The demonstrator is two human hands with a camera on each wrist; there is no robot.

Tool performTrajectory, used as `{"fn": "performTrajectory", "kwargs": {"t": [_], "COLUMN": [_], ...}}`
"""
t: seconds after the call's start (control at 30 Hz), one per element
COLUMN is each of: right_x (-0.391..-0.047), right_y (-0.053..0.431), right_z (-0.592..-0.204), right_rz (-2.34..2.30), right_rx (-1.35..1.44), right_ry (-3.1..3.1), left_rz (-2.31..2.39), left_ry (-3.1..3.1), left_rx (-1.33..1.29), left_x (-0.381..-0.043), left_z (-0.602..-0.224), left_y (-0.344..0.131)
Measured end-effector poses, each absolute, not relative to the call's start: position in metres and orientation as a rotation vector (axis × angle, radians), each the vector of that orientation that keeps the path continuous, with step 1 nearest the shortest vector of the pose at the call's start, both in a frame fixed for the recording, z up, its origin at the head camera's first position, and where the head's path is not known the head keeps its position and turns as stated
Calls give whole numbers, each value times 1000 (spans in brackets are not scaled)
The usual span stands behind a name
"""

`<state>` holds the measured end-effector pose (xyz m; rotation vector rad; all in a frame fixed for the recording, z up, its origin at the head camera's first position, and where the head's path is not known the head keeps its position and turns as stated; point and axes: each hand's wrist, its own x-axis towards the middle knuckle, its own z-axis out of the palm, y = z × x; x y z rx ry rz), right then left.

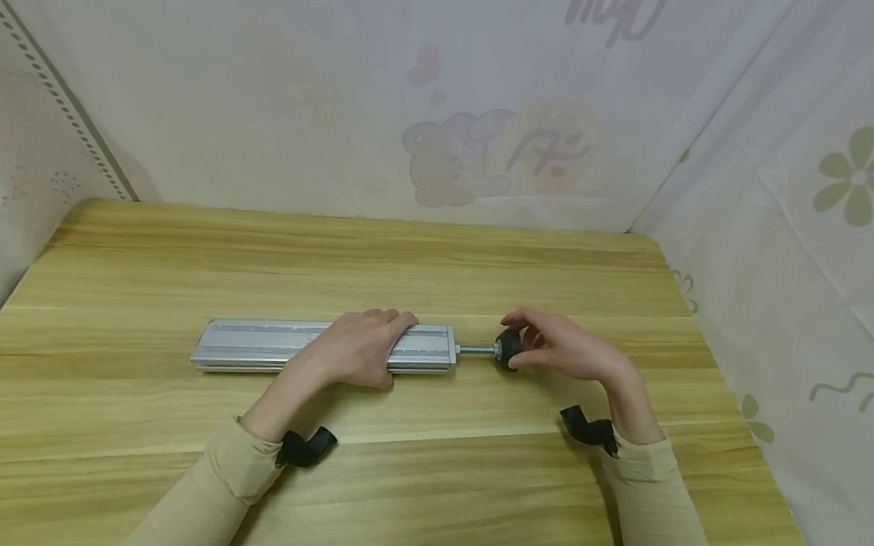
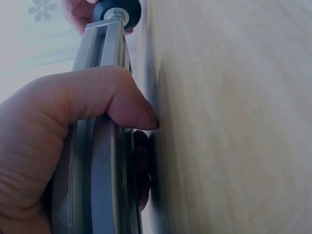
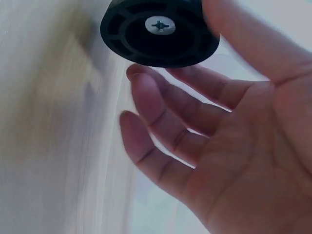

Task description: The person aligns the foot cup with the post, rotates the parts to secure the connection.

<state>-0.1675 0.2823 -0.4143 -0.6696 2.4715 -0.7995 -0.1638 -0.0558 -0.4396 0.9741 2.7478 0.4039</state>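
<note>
A long silver aluminium profile (image 1: 252,343) with lengthwise grooves lies across the table. Over its right half, my left hand (image 1: 357,347) grips it, thumb on the near side; in the left wrist view the fingertips show beyond the profile (image 2: 105,175). From its right end plate a threaded rod (image 1: 476,350) sticks out, carrying a round black levelling foot (image 1: 506,349). My right hand (image 1: 571,348) pinches this foot at its rim between thumb and index finger. Seen from below in the right wrist view, the foot (image 3: 134,41) has a cross-head screw in its centre, and the other fingers curve loosely beneath.
The wood-grain table (image 1: 424,489) reaches back to a patterned cloth wall (image 1: 280,130), with another cloth at the right side (image 1: 807,245). A black curved mount sits at the left wrist (image 1: 306,447) and another at the right wrist (image 1: 588,427).
</note>
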Motion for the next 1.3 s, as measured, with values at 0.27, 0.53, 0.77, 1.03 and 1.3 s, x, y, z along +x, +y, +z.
{"fn": "performTrajectory", "kwargs": {"t": [0.27, 0.53, 0.77, 1.03, 1.3], "right_x": [-167, -164, -165, -168, -167], "right_y": [276, 278, 276, 279, 282], "right_z": [-414, -414, -415, -414, -410], "right_rz": [-803, -812, -832, -857, -866], "right_rx": [-606, -624, -647, -671, -667], "right_ry": [2469, 2476, 2475, 2483, 2467], "left_rz": [394, 414, 426, 441, 433], "left_ry": [2751, 2744, 2772, 2821, 2841], "left_rx": [982, 989, 976, 998, 1014], "left_x": [-164, -163, -161, -162, -162], "left_z": [-440, -439, -439, -440, -441], "left_y": [-56, -53, -55, -54, -52]}}
